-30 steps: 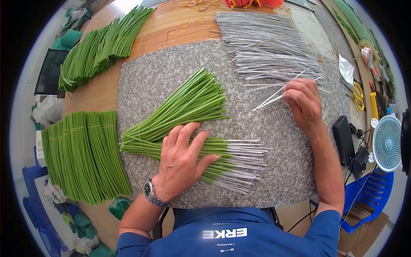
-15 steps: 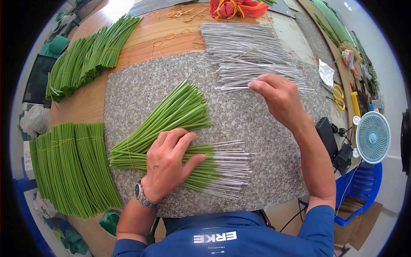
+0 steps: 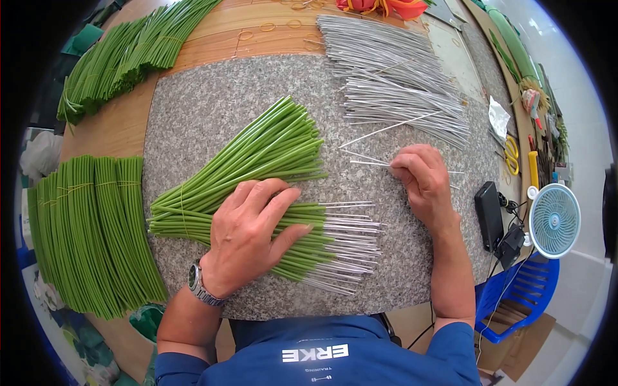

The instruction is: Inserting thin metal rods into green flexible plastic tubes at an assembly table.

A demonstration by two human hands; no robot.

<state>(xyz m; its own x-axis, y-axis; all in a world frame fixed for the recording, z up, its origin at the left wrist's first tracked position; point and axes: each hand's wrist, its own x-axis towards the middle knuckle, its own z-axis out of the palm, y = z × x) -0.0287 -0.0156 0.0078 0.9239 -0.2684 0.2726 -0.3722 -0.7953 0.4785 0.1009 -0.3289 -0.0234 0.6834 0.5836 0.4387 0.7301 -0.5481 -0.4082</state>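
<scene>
1. Bundles of green stems (image 3: pixel 90 238), banded, lie on the left.
2. Left hand (image 3: pixel 248 231): fingers and thumb spread, laid over the lower part of a banded central bundle (image 3: pixel 251 154) on the grey slab (image 3: pixel 199 96); silver wire ends project rightward from its lower stems.
3. Wire pile (image 3: pixel 399 77): loose, toward the slab's far side.
4. Right hand (image 3: pixel 421 177): thumb and fingers pinching thin silver wires (image 3: pixel 368 163), near the pile.
5. Fan (image 3: pixel 554 220): round, pale blue, far right.

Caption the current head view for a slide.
Left hand on fanned green stems, right hand pinching thin silver wires over speckled grey tabletop.
</scene>
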